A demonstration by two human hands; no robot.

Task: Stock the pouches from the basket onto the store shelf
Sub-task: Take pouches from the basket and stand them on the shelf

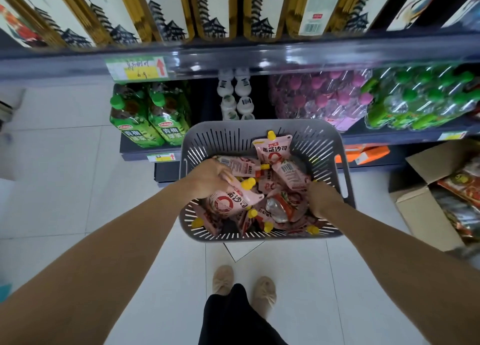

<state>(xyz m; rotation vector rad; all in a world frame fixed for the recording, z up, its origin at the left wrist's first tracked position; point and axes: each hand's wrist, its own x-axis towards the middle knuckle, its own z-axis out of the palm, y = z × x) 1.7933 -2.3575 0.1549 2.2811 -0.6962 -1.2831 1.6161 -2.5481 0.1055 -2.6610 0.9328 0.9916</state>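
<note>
A grey slotted basket [322,147] stands on the floor in front of the store shelf [259,58]. It holds several pink pouches with yellow caps; one leans upright against the far wall [272,149]. My left hand [207,178] grips a pink pouch [231,201] over the basket's left side. My right hand [323,199] reaches into the basket's right side, its fingers curled down among the pouches; what they hold is hidden.
Tall boxes [213,9] fill the upper shelf. Green tea bottles [148,118], white bottles [236,97] and wrapped bottle packs [322,97] sit on the lower shelf. An open cardboard box [426,209] stands at the right. My feet [244,285] are on the tiled floor.
</note>
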